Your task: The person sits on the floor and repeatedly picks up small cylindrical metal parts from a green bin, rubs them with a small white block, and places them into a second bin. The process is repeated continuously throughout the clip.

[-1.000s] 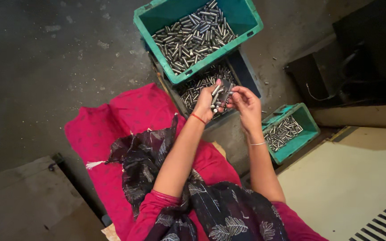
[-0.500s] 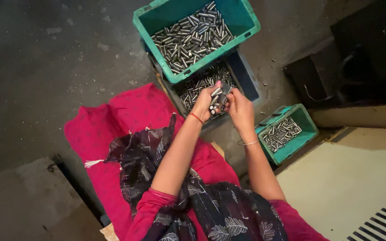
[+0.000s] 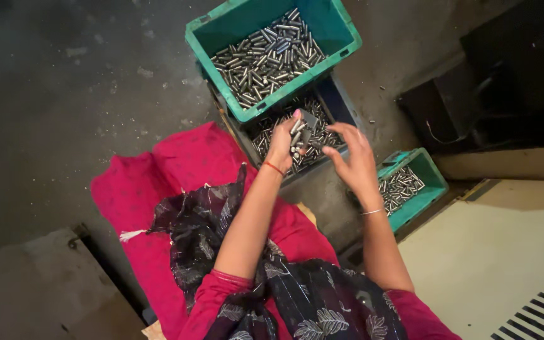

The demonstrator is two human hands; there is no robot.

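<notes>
The left hand (image 3: 283,141) is raised over the dark blue bin (image 3: 341,104), its fingers curled tight around a small bundle of short metal pins (image 3: 301,132) — several stick up above the fist. The right hand (image 3: 352,162) hangs just beside it, fingers spread and empty, palm turned toward the bundle. The step looks like sorting: a handful has been lifted from the blue bin and is being picked through one piece at a time. The large green crate (image 3: 335,25) sits tilted on the far edge of the blue bin and is heaped with more pins; a smaller green tray (image 3: 432,182) with a thin layer of them lies on the concrete floor (image 3: 64,94) to the right, near the right wrist.

As a judgement, the next move calls for the free hand to close in again and pinch a single pin out of the fist without loosening the rest.

Half a second ago the two hands were together, both on the bundle — now the right one has come away and opened, drifting toward the small tray.
</notes>
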